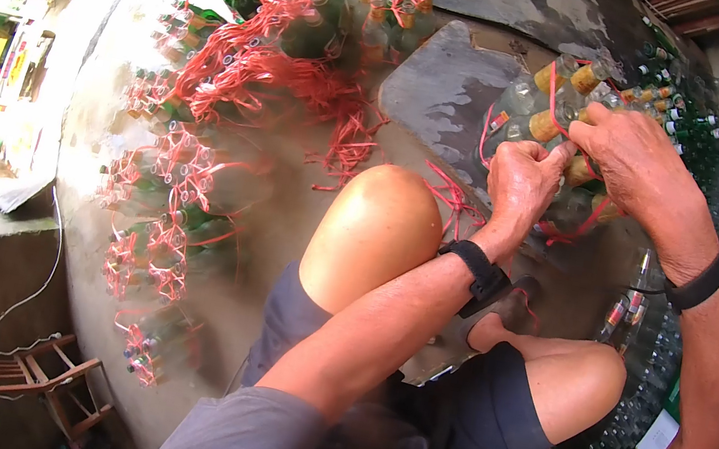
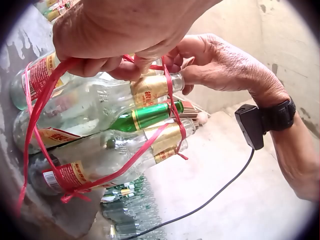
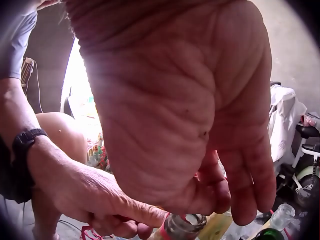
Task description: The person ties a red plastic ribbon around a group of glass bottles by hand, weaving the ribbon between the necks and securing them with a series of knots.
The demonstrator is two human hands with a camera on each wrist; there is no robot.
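Left hand (image 1: 521, 181) bent in tight, fingers curled over the red strap (image 2: 37, 115) with hardly a gap, the strap trailing down from beneath them. Right hand (image 1: 632, 162) just beside it, fingers bent in at the necks; whether they pinch the strap too, I cannot tell.

Directly under both hands, the clear bottles (image 2: 62, 117) stand bunched, a green bottle (image 2: 145, 117) showing between them. One band crosses at the necks, close to the grip; another runs lower, with a knot (image 2: 72, 194) well down towards the bases.

Best played, I'd say, with the left fingers firm on their end and the right taking up slack little by little, the strap flat and untwisted. Keep the neck band level below the lips, or it could ride up and slip off; too hard a jerk might tip the bunch.

Just beyond the grip, a dark sheet (image 1: 446, 86) on the floor. Past the right hand, massed bottles (image 1: 715, 143) line the wall. Well off to the left hand's side, a heap of loose strap (image 1: 260, 77), then strapped bottle groups (image 1: 188, 161), and farthest out a wooden stool (image 1: 36, 369).
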